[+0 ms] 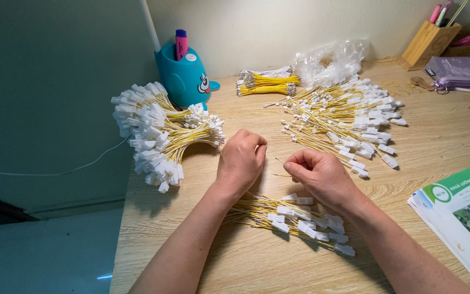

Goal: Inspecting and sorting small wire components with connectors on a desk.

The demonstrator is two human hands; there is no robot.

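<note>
My left hand and my right hand meet over the middle of a wooden desk, fingers curled in. My right hand pinches a thin yellow wire whose bare tip pokes out toward the left hand. What the left hand's closed fingers hold is hidden. Under my wrists lies a small pile of yellow wires with white plastic connectors. A big bundled fan of the same wires sits at the left edge. A loose spread of them lies behind my right hand.
A teal cartoon-shaped pen holder with a pink marker stands at the back left. Behind it are tied bundles of bare yellow wires, a crumpled clear bag, a wooden pen box and a purple pencil case. A book lies at right.
</note>
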